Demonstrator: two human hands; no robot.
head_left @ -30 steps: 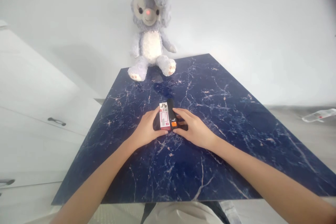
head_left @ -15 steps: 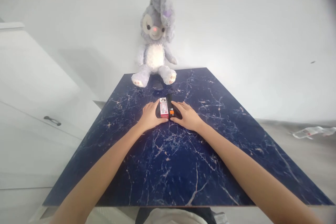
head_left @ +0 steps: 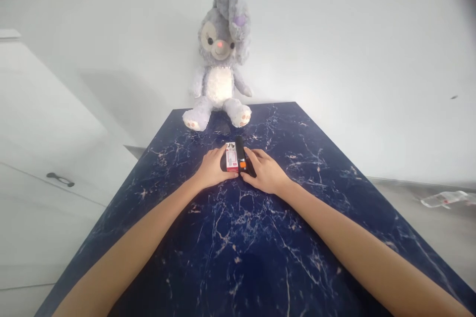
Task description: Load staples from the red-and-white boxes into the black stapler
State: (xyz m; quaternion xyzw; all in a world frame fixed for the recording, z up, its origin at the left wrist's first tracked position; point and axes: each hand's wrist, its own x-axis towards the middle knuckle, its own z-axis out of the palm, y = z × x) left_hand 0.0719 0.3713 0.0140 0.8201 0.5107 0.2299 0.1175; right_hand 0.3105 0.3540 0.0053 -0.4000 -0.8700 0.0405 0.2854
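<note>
A small white and red box (head_left: 231, 157) lies on the dark blue marbled table (head_left: 297, 218), side by side with a black device with an orange button (head_left: 242, 157). My left hand (head_left: 212, 168) cups the box from the left, fingers curled on its side and thumb at its near end. My right hand (head_left: 265, 172) rests against the black device from the right, fingers laid along it. Both things sit flat on the table between my hands.
A grey plush rabbit (head_left: 220, 62) sits at the table's far edge against the white wall. White cabinets with dark handles (head_left: 60, 179) stand to the left. A clear plastic wrapper (head_left: 444, 199) lies on the floor at the right.
My hands have stayed on the box and the device. The camera has shifted, so the table and rabbit sit a little differently in view; the right fingers have closed in slightly.
</note>
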